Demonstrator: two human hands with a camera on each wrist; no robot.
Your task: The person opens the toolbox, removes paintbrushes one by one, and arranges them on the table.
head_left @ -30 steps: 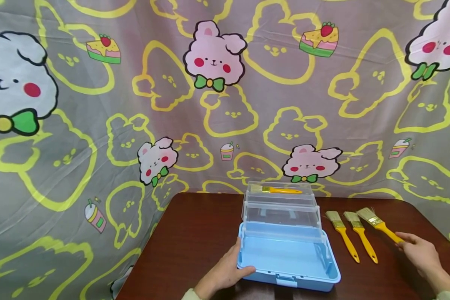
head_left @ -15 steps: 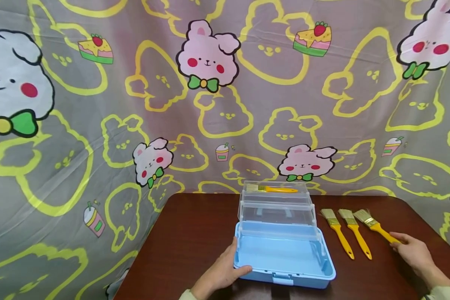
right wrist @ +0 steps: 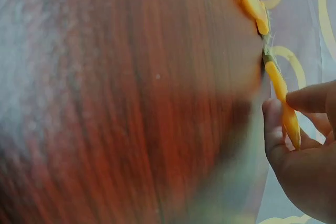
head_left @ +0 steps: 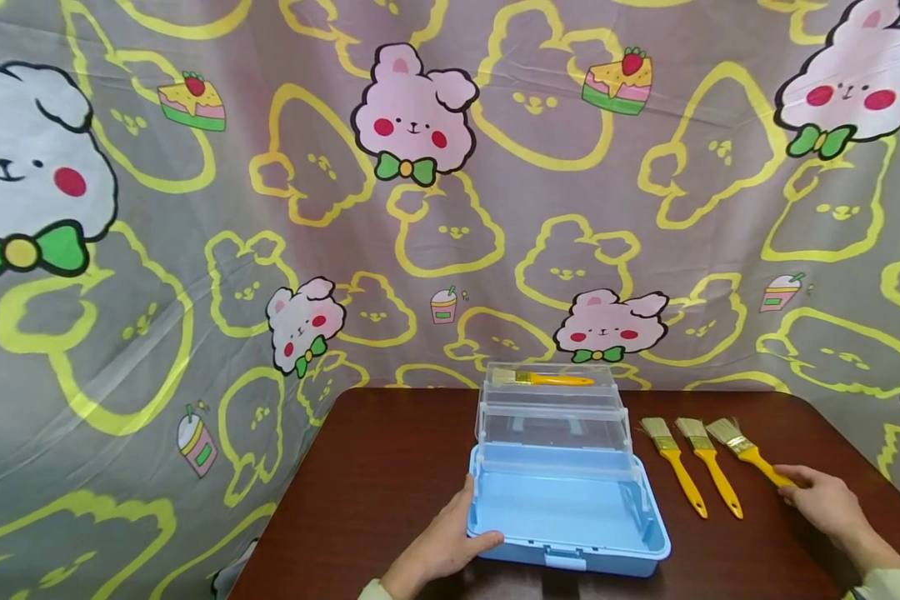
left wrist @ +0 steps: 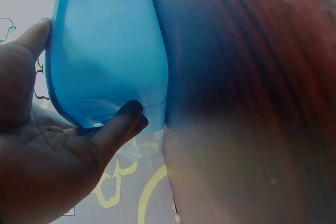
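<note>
A light blue toolbox (head_left: 562, 500) stands on the table with its clear tiered trays (head_left: 555, 428) raised at the back. My left hand (head_left: 446, 537) holds its near left corner, thumb at the front rim and fingers along the side. In the left wrist view that hand (left wrist: 58, 145) spans the blue box wall (left wrist: 110, 40). At the right, my right hand (head_left: 828, 504) pinches the handle end of a yellow-handled paintbrush (head_left: 756, 460), whose bristles point away to the left. The right wrist view shows the handle (right wrist: 278, 85) between thumb and fingers.
Two more paintbrushes, one (head_left: 678, 471) closer to the box and another (head_left: 712, 471) beside it, lie between box and right hand. A further paintbrush (head_left: 558, 380) lies in the top clear tray. A patterned curtain (head_left: 450, 250) hangs behind the brown table (head_left: 375, 467).
The head view has shifted slightly, so the whole scene sits a little further left. Both hands keep their holds, and the box and brushes show no clear movement on the table.
</note>
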